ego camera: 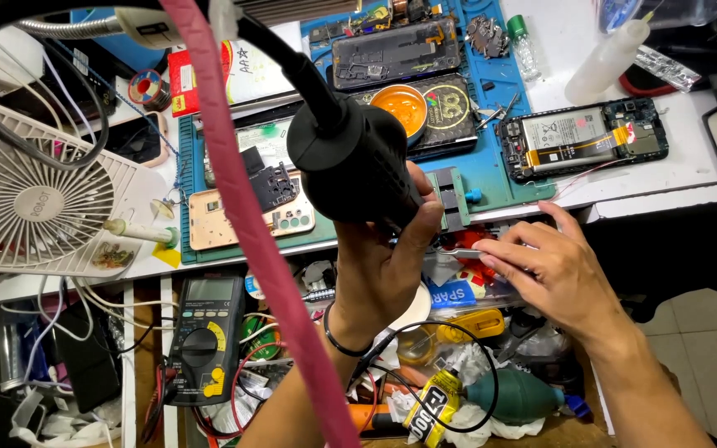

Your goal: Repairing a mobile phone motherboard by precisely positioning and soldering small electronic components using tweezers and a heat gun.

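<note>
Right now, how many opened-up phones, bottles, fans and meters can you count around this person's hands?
Opened phones: 3, one with its battery showing, one dark one, one gold one.
Bottles: 2, a white squeeze bottle and a small green-capped bottle.
Fans: 1, white.
Multimeters: 1, black and yellow.
Total: 7.

Hot air gun [350,158] and tweezers [460,253] over the bench edge

Gun's black and chunky, tilted nozzle-down to the right, hose looping up left. Tweezers are thin silver, lying about level, tip pointing left just under the nozzle.
</note>
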